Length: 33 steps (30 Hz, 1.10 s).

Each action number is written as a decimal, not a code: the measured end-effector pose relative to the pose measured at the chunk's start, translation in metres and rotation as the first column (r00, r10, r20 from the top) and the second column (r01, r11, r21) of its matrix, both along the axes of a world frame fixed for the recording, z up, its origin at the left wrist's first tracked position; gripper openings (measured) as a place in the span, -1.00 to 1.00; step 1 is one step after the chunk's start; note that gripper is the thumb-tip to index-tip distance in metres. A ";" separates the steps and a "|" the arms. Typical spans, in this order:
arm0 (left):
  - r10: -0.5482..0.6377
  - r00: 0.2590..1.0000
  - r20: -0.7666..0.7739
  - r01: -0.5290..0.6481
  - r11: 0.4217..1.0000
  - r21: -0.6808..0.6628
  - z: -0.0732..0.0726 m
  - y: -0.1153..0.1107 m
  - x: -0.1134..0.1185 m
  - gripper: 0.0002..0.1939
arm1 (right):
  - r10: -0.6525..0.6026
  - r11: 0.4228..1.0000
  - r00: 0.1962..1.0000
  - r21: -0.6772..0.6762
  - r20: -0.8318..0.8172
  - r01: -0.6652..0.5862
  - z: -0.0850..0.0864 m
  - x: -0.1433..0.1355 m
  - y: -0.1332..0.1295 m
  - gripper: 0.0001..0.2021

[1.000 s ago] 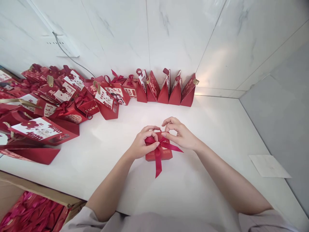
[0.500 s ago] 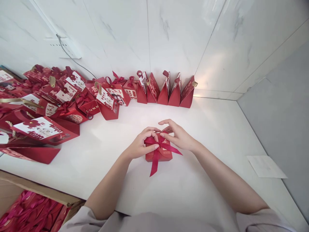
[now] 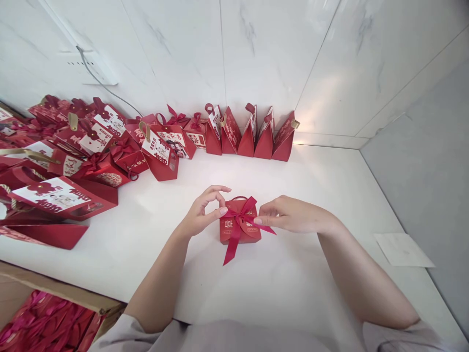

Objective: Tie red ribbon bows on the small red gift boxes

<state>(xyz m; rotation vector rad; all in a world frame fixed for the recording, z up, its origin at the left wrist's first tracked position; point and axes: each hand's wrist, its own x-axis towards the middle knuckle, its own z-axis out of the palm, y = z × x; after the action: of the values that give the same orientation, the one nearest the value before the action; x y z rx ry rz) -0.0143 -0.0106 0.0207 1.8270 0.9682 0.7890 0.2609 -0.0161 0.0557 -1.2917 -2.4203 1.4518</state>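
A small red gift box (image 3: 250,235) with gold characters lies on the white tabletop in front of me. A dark pink ribbon (image 3: 231,247) is tied in a bow on its top, one tail hanging over the front and another pointing right. My left hand (image 3: 205,211) pinches the bow's left loop between thumb and index finger, the other fingers raised. On the opposite side my right hand (image 3: 284,214) has thumb and curled fingers closed on the ribbon near its right tail. A thin cord loop shows behind the box.
Along the wall stands a row of red triangular boxes (image 3: 264,142). Many more red gift boxes (image 3: 73,195) crowd the left. At lower left, an open carton (image 3: 66,288) holds red boxes with ribbons. A white sheet (image 3: 403,249) lies at right; a cable (image 3: 106,88) runs down the wall.
My hands have moved apart from the middle of the bow, the left to its left loop and the right toward the right tail. The bow is now more uncovered; the box stays put.
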 end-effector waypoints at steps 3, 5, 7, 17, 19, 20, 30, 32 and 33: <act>-0.012 0.999 -0.038 0.012 1.000 0.004 0.000 0.002 -0.002 -0.72 | 0.053 0.998 0.996 -0.022 -0.071 -0.054 -0.003 -0.003 0.001 -0.64; -0.029 0.998 -0.057 0.029 1.000 0.002 -0.001 0.004 -0.004 -0.65 | 0.063 0.998 0.993 -0.015 -0.103 -0.064 -0.003 -0.003 0.002 -0.69; -0.041 0.997 -0.071 0.041 0.999 -0.001 -0.001 0.005 -0.006 -0.62 | 0.066 0.998 0.990 -0.015 -0.125 -0.069 -0.003 -0.002 0.003 -0.71; -0.013 0.993 -0.121 0.018 0.999 0.037 -0.007 0.008 -0.004 -0.68 | 0.086 0.996 0.991 0.003 -0.100 -0.086 -0.005 0.004 0.007 -0.68; -0.023 0.992 -0.126 0.027 0.999 0.035 -0.007 0.009 -0.004 -0.68 | 0.089 0.996 0.992 -0.003 -0.090 -0.089 -0.005 0.004 0.008 -0.68; -0.026 0.992 -0.125 0.031 0.999 0.033 -0.007 0.009 -0.005 -0.68 | 0.094 0.996 0.992 -0.004 -0.085 -0.094 -0.005 0.004 0.009 -0.69; 0.073 0.997 -0.009 -0.073 0.997 -0.002 -0.010 0.010 -0.004 -0.79 | -0.110 0.975 0.974 0.212 0.201 0.066 -0.009 0.026 0.009 -0.76; 0.217 0.976 0.022 -0.218 0.976 0.032 -0.003 0.007 -0.001 -0.82 | -0.234 0.930 0.963 0.318 0.134 0.182 -0.008 0.024 0.008 -0.77; 0.318 0.948 0.001 -0.317 0.945 0.075 0.002 0.004 0.000 -0.82 | -0.267 0.907 0.962 0.351 0.058 0.231 -0.008 0.021 0.008 -0.78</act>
<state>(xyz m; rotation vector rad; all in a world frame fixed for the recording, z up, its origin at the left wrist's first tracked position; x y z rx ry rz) -0.0138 -0.0067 0.0230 1.7614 1.2765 1.0224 0.2819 -0.0084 0.0480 -1.5482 -2.3206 0.8726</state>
